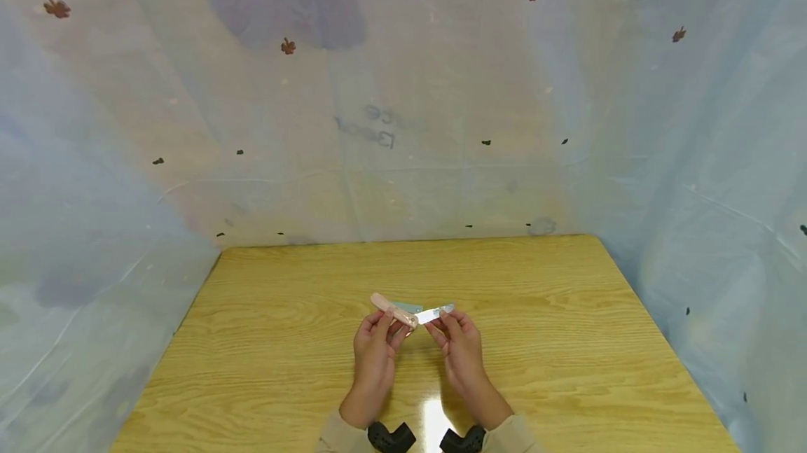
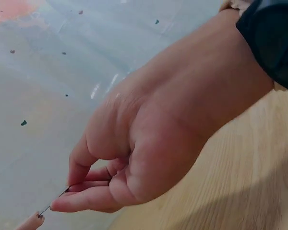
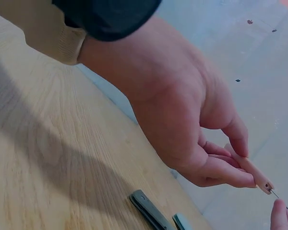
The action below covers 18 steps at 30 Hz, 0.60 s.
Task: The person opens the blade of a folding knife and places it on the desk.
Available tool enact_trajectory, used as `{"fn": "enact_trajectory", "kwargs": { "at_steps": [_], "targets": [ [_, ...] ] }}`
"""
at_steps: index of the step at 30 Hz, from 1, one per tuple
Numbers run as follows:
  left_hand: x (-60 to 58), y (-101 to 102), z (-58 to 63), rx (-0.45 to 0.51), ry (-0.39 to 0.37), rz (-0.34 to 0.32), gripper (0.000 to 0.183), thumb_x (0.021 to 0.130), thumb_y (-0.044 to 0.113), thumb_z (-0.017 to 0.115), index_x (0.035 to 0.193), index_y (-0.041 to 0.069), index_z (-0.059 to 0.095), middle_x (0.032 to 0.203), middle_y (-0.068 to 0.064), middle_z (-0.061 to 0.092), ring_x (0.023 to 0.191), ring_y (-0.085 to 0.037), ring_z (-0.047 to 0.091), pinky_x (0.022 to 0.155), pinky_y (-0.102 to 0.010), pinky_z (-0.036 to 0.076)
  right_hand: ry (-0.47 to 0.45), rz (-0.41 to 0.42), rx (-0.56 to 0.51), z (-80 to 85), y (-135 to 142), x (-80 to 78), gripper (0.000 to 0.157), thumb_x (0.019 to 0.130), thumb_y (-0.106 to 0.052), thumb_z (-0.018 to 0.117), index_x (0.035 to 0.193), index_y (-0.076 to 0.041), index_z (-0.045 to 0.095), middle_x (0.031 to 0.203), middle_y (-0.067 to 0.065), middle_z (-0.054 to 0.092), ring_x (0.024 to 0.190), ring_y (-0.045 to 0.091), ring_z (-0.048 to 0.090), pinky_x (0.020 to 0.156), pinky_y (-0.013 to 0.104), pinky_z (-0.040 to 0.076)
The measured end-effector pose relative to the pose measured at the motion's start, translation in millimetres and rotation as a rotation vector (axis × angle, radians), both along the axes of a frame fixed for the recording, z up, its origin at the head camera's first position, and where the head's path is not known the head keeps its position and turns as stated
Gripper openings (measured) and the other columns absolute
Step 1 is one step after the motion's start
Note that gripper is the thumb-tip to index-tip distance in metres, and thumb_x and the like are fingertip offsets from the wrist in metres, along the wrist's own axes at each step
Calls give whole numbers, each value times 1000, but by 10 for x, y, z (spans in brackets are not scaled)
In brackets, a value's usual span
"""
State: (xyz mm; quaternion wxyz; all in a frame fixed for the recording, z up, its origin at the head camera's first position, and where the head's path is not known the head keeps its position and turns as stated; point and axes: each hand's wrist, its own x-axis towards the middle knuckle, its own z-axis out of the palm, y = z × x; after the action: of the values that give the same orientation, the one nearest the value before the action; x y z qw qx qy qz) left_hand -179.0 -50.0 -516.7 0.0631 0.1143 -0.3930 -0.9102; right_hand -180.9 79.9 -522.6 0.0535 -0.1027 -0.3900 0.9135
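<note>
A folding knife with a pale pink handle (image 1: 384, 304) and a shiny blade (image 1: 431, 316) is held between both hands, blade swung out at an angle. My left hand (image 1: 373, 355) pinches the handle between thumb and fingers; the right wrist view also shows that left hand (image 3: 175, 120) on the pink handle (image 3: 252, 171). Thumb and fingers of my right hand (image 1: 465, 358) pinch the blade. In the left wrist view the right hand (image 2: 149, 139) grips the blade's far part, with the handle's end (image 2: 32, 222) at the lower left edge.
On the wooden table (image 1: 284, 299) a slim grey-green object (image 1: 405, 307) lies behind the knife, partly hidden. The right wrist view shows a dark green handle-like object (image 3: 148, 210) and a pale teal piece (image 3: 182, 222). Plastic sheeting (image 1: 410, 89) surrounds the table's back and sides.
</note>
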Motion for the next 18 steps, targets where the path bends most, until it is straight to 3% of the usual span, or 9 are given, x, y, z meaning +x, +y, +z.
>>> {"fn": "enact_trajectory", "kwargs": {
  "at_steps": [11,18],
  "targets": [
    [6,93,9,45,-11,127,21,94,2,53,109,-7,41,101,-18,49,81,-21,60,82,-35,52,0,-32,-36,-14,-94,27,7,94,4,47,90,-2,45,89,13,51,81,18,60,87,38,49],
    [-3,135,-18,90,-20,161,22,95,3,50,110,-11,42,104,-19,51,85,-22,61,86,-36,50,19,-67,-52,-61,-142,15,5,94,4,48,94,3,44,90,14,51,82,18,60,88,37,48]
  ]
}}
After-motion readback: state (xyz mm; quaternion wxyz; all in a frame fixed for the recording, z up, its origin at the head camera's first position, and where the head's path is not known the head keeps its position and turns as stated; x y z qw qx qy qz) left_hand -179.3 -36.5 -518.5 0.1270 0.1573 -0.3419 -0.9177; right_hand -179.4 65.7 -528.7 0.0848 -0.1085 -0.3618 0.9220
